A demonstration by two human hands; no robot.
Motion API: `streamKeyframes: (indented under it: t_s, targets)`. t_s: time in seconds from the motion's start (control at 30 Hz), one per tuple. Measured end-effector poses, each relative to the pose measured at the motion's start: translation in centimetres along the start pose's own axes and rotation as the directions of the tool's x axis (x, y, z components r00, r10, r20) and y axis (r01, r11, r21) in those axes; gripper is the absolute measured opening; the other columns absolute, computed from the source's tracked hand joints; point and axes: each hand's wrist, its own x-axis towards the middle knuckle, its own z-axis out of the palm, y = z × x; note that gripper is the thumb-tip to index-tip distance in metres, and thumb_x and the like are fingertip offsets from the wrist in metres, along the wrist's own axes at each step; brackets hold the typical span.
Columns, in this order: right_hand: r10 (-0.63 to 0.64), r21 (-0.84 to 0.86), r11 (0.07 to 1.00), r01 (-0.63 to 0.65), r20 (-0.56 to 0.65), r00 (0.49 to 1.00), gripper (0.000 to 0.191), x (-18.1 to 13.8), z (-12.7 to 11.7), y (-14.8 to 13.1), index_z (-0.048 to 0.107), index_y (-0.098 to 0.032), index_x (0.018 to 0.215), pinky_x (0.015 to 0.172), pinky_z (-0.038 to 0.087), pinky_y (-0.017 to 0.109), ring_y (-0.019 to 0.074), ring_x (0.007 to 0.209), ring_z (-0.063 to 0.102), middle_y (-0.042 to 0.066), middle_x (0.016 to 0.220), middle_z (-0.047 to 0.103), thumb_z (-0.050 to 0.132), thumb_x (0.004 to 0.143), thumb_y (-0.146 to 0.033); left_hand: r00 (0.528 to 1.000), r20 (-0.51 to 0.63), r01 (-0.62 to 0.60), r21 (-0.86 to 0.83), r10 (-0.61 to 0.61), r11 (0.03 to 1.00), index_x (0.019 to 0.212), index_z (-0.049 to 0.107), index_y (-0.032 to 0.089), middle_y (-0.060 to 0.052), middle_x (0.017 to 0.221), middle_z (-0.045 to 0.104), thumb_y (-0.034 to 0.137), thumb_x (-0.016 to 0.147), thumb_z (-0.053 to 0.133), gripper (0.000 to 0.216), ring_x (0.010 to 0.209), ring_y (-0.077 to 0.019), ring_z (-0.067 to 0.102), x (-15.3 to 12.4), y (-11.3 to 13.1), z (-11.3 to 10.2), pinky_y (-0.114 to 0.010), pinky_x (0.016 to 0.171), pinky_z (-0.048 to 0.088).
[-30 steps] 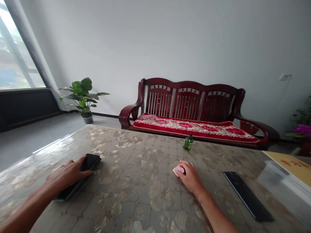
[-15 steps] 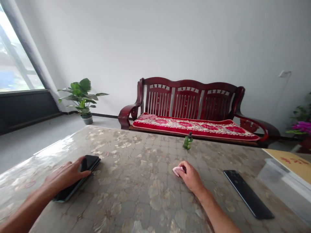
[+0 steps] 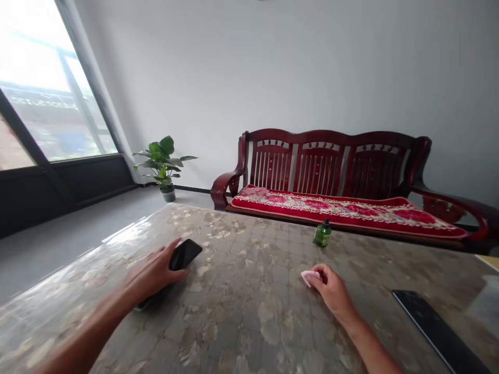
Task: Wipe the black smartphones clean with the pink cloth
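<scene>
Head view: one patterned tabletop, carrying the following. Item, black phone, toward the left edge; left hand laid over it, thumb along the near side and fingers along the far side, gripping it; whether it is lifted clear of the surface cannot be told. Item, pink cloth, small, right of the middle, pinched between thumb and fingers of the right hand. Item, green bottle, dark-topped, upright near the far edge, beyond the cloth. Item, dark flat slab, lying toward the near right corner. Beyond the far edge: red-brown wooden bench with red floral cover. Beyond the far left corner: potted plant.
</scene>
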Motion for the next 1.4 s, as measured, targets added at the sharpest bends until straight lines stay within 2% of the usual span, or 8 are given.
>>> streamKeyframes:
  t_s: [0.07, 0.13, 0.3, 0.43, 0.6, 0.8, 1.07, 1.4]
  targets:
    - [0.015, 0.018, 1.000, -0.015, -0.009, 1.000, 0.031, 0.1, -0.1, 0.0, 0.061, -0.021, 0.075, 0.058, 0.044, 0.026, 0.0170, 0.061, 0.053, -0.002, 0.066, 0.058, 0.068, 0.067, -0.050, 0.988, 0.031, -0.147, -0.057, 0.149, 0.987, 0.147, 0.034, 0.019, -0.012, 0.131, 0.059, 0.047, 0.069, 0.062, 0.088, 0.114, -0.0326, 0.058, -0.9, 3.2, 0.3, -0.034, 0.092, 0.043]
    - [0.025, 0.022, 0.999, -0.024, -0.027, 0.999, 0.032, 0.2, -0.2, -0.1, 0.061, -0.021, 0.075, 0.059, 0.044, 0.027, 0.0175, 0.062, 0.054, -0.001, 0.067, 0.060, 0.069, 0.066, -0.051, 0.970, 0.053, -0.229, -0.126, 0.237, 0.965, 0.148, 0.032, 0.022, -0.010, 0.138, 0.053, 0.042, 0.068, 0.064, 0.088, 0.121, -0.0324, 0.053, -1.6, 6.3, 1.5, -0.035, 0.098, 0.040]
    - [0.048, 0.048, 0.998, -0.043, -0.104, 0.993, 0.034, 0.1, -0.5, -0.4, 0.061, -0.021, 0.076, 0.060, 0.046, 0.028, 0.0185, 0.063, 0.055, 0.000, 0.067, 0.061, 0.070, 0.064, -0.052, 0.897, 0.110, -0.394, -0.245, 0.429, 0.886, 0.145, 0.036, 0.022, -0.011, 0.126, 0.060, 0.034, 0.065, 0.066, 0.086, 0.114, -0.0306, 0.056, -2.6, 13.0, 5.8, -0.035, 0.096, 0.041]
    - [0.063, 0.096, 0.994, -0.050, -0.142, 0.988, 0.034, 0.0, -0.7, -0.5, 0.062, -0.020, 0.077, 0.061, 0.047, 0.028, 0.0189, 0.065, 0.057, 0.000, 0.069, 0.062, 0.070, 0.065, -0.051, 0.865, 0.129, -0.444, -0.254, 0.485, 0.859, 0.143, 0.040, 0.020, -0.012, 0.121, 0.060, 0.031, 0.062, 0.068, 0.086, 0.112, -0.0324, 0.056, -2.7, 17.3, 8.4, -0.037, 0.094, 0.042]
    - [0.103, 0.145, 0.986, -0.083, -0.137, 0.985, 0.033, 0.1, -0.6, -0.6, 0.061, -0.020, 0.079, 0.060, 0.046, 0.028, 0.0187, 0.064, 0.057, 0.000, 0.070, 0.062, 0.070, 0.065, -0.048, 0.859, 0.142, -0.459, -0.211, 0.492, 0.863, 0.140, 0.043, 0.019, -0.013, 0.117, 0.060, 0.028, 0.062, 0.066, 0.081, 0.108, -0.0331, 0.055, -2.9, 21.3, 9.6, -0.039, 0.092, 0.042]
    - [0.090, 0.133, 0.989, -0.071, -0.149, 0.985, 0.032, 0.1, -0.6, -0.7, 0.063, -0.019, 0.078, 0.062, 0.046, 0.028, 0.0186, 0.066, 0.057, -0.001, 0.069, 0.063, 0.071, 0.063, -0.046, 0.878, 0.160, -0.429, -0.154, 0.451, 0.890, 0.133, 0.048, 0.021, -0.010, 0.115, 0.060, 0.031, 0.066, 0.064, 0.070, 0.109, -0.0300, 0.053, -3.0, 23.8, 10.4, -0.036, 0.093, 0.042]
    - [0.086, 0.165, 0.984, -0.063, -0.137, 0.987, 0.027, 0.2, -0.6, -0.7, 0.062, -0.020, 0.077, 0.061, 0.045, 0.027, 0.0178, 0.065, 0.055, -0.001, 0.069, 0.061, 0.069, 0.063, -0.042, 0.883, 0.189, -0.426, -0.062, 0.430, 0.902, 0.120, 0.057, 0.019, -0.013, 0.114, 0.059, 0.034, 0.072, 0.063, 0.051, 0.109, -0.0317, 0.053, -2.8, 25.2, 10.5, -0.039, 0.089, 0.044]
    - [0.058, 0.157, 0.987, -0.039, -0.118, 0.991, 0.022, 0.2, -0.5, -0.6, 0.061, -0.020, 0.078, 0.060, 0.044, 0.026, 0.0165, 0.064, 0.053, -0.002, 0.069, 0.060, 0.065, 0.064, -0.037, 0.915, 0.070, -0.399, 0.027, 0.397, 0.917, 0.130, 0.053, 0.015, -0.016, 0.116, 0.059, 0.035, 0.083, 0.062, 0.052, 0.108, -0.0342, 0.052, -4.2, 26.1, 11.6, -0.044, 0.086, 0.044]
